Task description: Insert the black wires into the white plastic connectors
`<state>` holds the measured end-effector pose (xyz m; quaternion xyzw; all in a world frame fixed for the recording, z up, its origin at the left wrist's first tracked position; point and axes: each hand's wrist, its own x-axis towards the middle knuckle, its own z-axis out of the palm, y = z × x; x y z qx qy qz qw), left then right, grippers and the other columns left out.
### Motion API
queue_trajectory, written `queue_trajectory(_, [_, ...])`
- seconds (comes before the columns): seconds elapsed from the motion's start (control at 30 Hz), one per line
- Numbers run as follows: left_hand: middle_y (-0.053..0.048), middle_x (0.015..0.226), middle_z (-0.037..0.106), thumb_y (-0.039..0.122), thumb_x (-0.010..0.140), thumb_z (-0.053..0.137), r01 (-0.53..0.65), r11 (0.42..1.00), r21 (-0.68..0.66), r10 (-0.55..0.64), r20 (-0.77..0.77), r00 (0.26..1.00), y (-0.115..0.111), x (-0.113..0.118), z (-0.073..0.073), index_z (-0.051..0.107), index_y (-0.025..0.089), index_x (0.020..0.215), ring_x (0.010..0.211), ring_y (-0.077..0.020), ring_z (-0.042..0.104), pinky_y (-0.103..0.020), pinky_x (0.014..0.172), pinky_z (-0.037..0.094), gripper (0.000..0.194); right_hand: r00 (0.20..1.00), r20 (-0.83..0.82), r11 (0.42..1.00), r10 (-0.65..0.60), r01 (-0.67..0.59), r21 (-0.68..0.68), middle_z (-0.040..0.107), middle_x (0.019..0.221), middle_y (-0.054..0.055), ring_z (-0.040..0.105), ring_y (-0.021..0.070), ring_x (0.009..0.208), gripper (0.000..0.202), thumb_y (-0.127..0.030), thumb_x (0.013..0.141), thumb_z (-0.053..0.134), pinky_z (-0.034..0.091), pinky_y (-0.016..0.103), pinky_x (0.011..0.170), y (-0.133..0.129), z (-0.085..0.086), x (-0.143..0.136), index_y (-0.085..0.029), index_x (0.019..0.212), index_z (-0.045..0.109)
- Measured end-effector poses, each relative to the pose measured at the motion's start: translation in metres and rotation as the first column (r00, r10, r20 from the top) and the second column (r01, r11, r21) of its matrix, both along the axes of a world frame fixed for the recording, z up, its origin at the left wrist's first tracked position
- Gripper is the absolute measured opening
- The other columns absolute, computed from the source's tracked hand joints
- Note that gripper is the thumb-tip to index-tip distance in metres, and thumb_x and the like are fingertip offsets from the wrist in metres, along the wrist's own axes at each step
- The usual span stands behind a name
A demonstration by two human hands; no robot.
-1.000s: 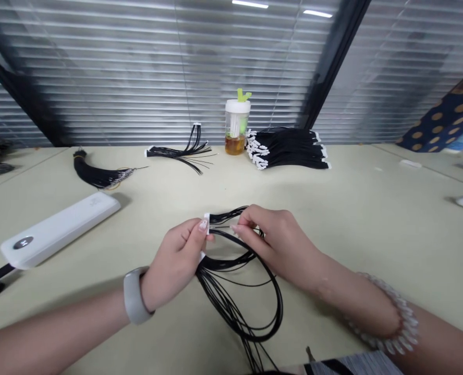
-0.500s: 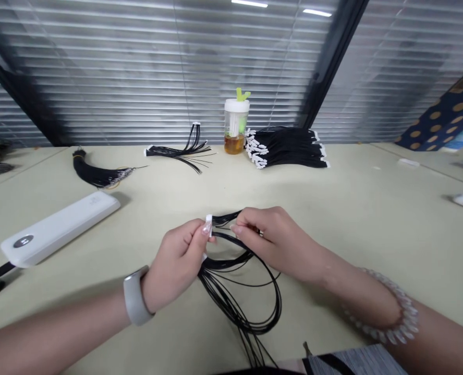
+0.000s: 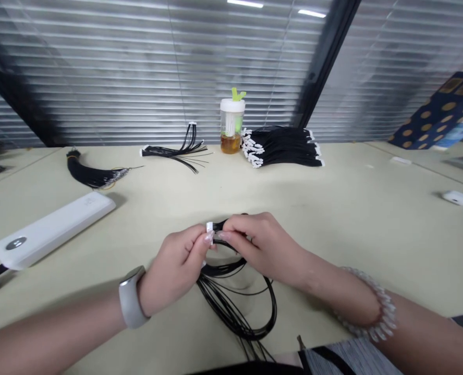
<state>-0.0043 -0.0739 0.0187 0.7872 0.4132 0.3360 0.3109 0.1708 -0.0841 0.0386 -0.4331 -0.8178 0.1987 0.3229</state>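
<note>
Near the middle of the table, my left hand (image 3: 180,260) pinches a small white connector (image 3: 209,227) between thumb and fingers. Black wires (image 3: 255,333) run from it and loop below both hands, with loose ends toward the near edge. Close beside the connector, my right hand (image 3: 258,242) is closed on the black wires, thumb and index fingertip together. Part of another white piece shows under my left hand. The wire ends at the connector are partly hidden by my fingertips.
At the back are a wire bundle (image 3: 94,172), a smaller harness (image 3: 172,152), a lidded jar (image 3: 231,125) and a stack of black harnesses (image 3: 286,147). A white power bank (image 3: 55,229) lies left, a white case (image 3: 457,198) right, a dotted bag (image 3: 430,117) far right.
My right hand has moved left, closer to the connector and my left hand. The wire loop has shifted slightly down and left. The whole view has shifted a little.
</note>
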Motion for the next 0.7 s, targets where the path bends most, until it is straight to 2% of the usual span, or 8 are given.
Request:
queue_trajectory(0.17, [0.003,0.052,0.044,0.036,0.088,0.035,-0.037,0.997,-0.061,0.04,0.04,0.998,0.001,0.001,0.001,0.047,0.016,0.061,0.049,-0.0074,0.04,-0.019,0.049,0.033,0.036,1.0,-0.009,0.999,0.003,-0.004,-0.043,0.055,0.061,-0.005,0.042,0.0045,0.054,0.018,-0.022,0.085,0.05,0.032,0.017,0.055,0.006,0.003,0.007,-0.016,0.071,0.059])
queue_trajectory(0.3, [0.004,0.051,0.04,0.044,0.087,0.037,-0.126,0.978,-0.169,0.147,0.12,0.982,0.007,0.001,0.0,0.05,0.015,0.064,0.047,-0.0075,0.035,-0.019,0.046,0.03,0.039,0.994,0.068,0.989,-0.088,0.096,-0.109,0.055,0.064,-0.003,0.043,0.0067,0.056,0.008,-0.024,0.079,0.058,0.033,0.019,0.054,0.012,0.007,0.019,-0.016,0.076,0.058])
queue_trajectory(0.37, [0.005,0.049,0.038,0.048,0.085,0.039,-0.181,0.955,-0.235,0.221,0.159,0.962,0.011,0.002,-0.001,0.05,0.015,0.065,0.045,-0.0074,0.032,-0.019,0.044,0.029,0.04,0.977,0.145,0.984,-0.154,0.165,-0.068,0.057,0.077,0.0,0.045,0.0089,0.062,0.018,-0.027,0.074,0.063,0.035,0.021,0.058,0.012,0.01,0.023,-0.017,0.086,0.056])
queue_trajectory(0.43, [0.005,0.048,0.037,0.052,0.083,0.04,-0.217,0.928,-0.302,0.281,0.186,0.941,0.015,0.003,-0.003,0.05,0.015,0.065,0.043,-0.0073,0.031,-0.019,0.042,0.028,0.042,0.95,0.202,0.972,-0.236,0.233,0.04,0.056,0.09,0.004,0.046,0.0114,0.069,0.03,-0.032,0.071,0.066,0.037,0.023,0.061,0.008,0.015,0.023,-0.016,0.092,0.051])
queue_trajectory(0.5, [0.005,0.048,0.037,0.054,0.082,0.041,-0.235,0.906,-0.351,0.321,0.21,0.924,0.018,0.003,-0.005,0.051,0.015,0.067,0.042,-0.0072,0.032,-0.018,0.04,0.028,0.043,0.911,0.251,0.943,-0.328,0.297,0.152,0.055,0.086,0.004,0.045,0.0127,0.068,0.028,-0.037,0.073,0.064,0.035,0.025,0.059,0.0,0.021,0.022,-0.016,0.084,0.049])
queue_trajectory(0.57, [0.004,0.049,0.038,0.055,0.081,0.042,-0.259,0.889,-0.378,0.36,0.227,0.905,0.019,0.003,-0.007,0.053,0.015,0.07,0.042,-0.0071,0.034,-0.018,0.039,0.028,0.043,0.864,0.334,0.925,-0.376,0.326,0.198,0.05,0.066,0.001,0.04,0.0114,0.058,0.027,-0.038,0.077,0.058,0.029,0.025,0.053,-0.008,0.029,0.021,-0.017,0.064,0.045])
queue_trajectory(0.63, [0.004,0.05,0.039,0.053,0.081,0.043,-0.286,0.873,-0.395,0.401,0.245,0.883,0.019,0.004,-0.008,0.053,0.015,0.071,0.042,-0.0069,0.035,-0.017,0.038,0.029,0.041,0.858,0.416,0.953,-0.302,0.289,0.096,0.038,0.048,-0.002,0.03,0.0091,0.047,0.039,-0.035,0.08,0.051,0.022,0.026,0.047,-0.016,0.036,0.019,-0.017,0.049,0.036])
queue_trajectory(0.7, [0.004,0.05,0.039,0.051,0.081,0.044,-0.296,0.863,-0.41,0.423,0.263,0.867,0.019,0.004,-0.008,0.053,0.015,0.071,0.042,-0.0068,0.036,-0.016,0.038,0.029,0.039,0.915,0.395,0.98,-0.084,0.149,-0.135,0.036,0.044,-0.003,0.028,0.0076,0.043,0.04,-0.03,0.082,0.047,0.022,0.025,0.044,-0.021,0.038,0.018,-0.016,0.046,0.035])
